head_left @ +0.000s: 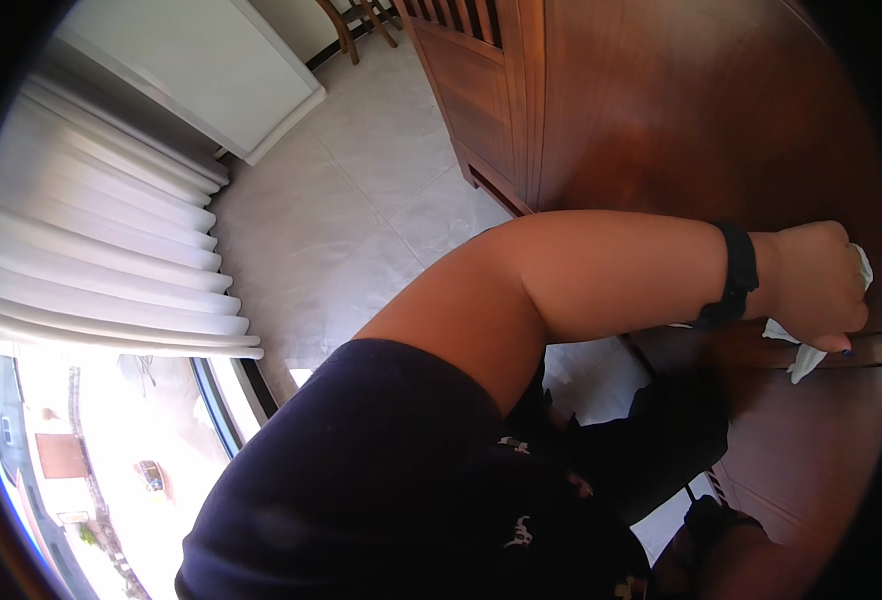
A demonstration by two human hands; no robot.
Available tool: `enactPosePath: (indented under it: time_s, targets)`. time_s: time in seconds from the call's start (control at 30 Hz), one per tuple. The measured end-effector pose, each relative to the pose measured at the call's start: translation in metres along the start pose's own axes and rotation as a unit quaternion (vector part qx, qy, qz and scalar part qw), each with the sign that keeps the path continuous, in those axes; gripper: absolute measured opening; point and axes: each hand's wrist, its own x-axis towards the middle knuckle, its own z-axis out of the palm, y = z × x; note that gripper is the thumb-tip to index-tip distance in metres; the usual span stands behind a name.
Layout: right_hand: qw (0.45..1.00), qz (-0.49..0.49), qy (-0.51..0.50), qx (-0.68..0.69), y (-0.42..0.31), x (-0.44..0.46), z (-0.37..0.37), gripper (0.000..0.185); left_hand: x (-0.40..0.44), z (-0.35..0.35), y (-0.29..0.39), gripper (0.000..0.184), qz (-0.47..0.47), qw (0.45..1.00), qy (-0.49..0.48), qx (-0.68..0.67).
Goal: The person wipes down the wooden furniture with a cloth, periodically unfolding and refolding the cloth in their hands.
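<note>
My left hand (819, 280) reaches out to the right, with a black band (736, 275) around the wrist. Its fingers are curled over a crumpled white cloth (809, 362), which pokes out below the palm and past the knuckles. Whether it is fabric or paper I cannot tell. Hand and cloth are at the edge of a reddish-brown wooden cabinet (681, 110). Low on the right, in shadow, is part of my right arm (751, 565), with a dark band near it; the fingers of that hand cannot be made out.
Pale floor tiles (361, 190) stretch left of the cabinet. White pleated curtains (111, 220) hang beside a bright window (121, 450) at the left. A large white panel (196, 70) stands at the upper left, with wooden chair legs (351, 30) beyond it.
</note>
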Motion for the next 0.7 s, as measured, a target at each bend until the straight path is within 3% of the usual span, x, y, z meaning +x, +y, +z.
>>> enactPosePath:
  time_s: [0.17,0.37,0.63,0.7]
  targets:
    - [0.999,0.009,0.01,0.031,0.006,-0.004,0.002,0.053,0.004,-0.002,0.002,0.037,-0.025,0.996,-0.073,-0.036]
    - [0.998,0.009,-0.017,0.066,0.004,-0.005,0.005,0.053,0.002,0.001,0.002,0.035,-0.017,0.998,-0.012,-0.054]
    - [0.994,0.018,-0.059,0.091,0.004,0.0,0.008,0.052,0.004,-0.008,0.005,0.034,-0.021,0.998,-0.045,-0.027]
    - [0.998,0.034,-0.02,0.053,0.0,0.001,0.011,0.051,0.003,-0.008,0.006,0.034,-0.022,0.999,-0.042,-0.025]
